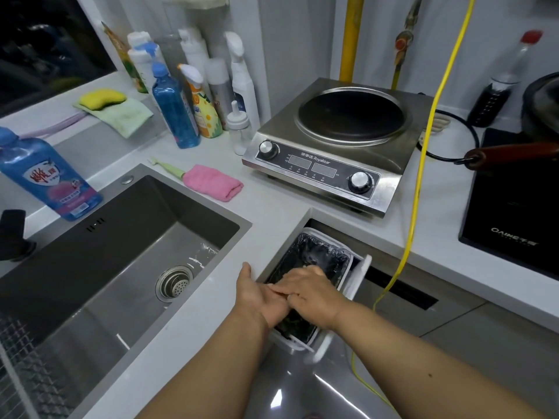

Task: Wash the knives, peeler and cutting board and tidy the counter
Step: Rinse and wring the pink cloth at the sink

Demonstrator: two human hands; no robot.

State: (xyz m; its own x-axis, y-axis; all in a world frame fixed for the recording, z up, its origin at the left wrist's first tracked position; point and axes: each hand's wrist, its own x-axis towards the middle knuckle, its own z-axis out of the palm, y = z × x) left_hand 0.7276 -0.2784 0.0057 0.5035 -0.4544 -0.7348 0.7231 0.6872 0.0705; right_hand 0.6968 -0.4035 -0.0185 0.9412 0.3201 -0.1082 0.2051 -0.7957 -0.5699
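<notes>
Both of my hands are together over a white bin (348, 278) lined with a black bag, which hangs below the counter edge. My left hand (260, 297) is held flat, palm up, fingers straight. My right hand (311, 293) lies across it, its fingers brushing over the left palm. Neither hand holds anything that I can see. The steel sink (121, 267) to the left has only its drain strainer (174, 282) and some water in it. No knife, peeler or cutting board is in view.
A pink cloth (213, 182) and a green brush lie behind the sink. Detergent bottles (175, 104), a sponge (102, 99) and a blue bottle (48, 176) line the back. An induction cooker (338, 143) and a black hob (514, 207) stand right. A yellow cable (417, 189) hangs down.
</notes>
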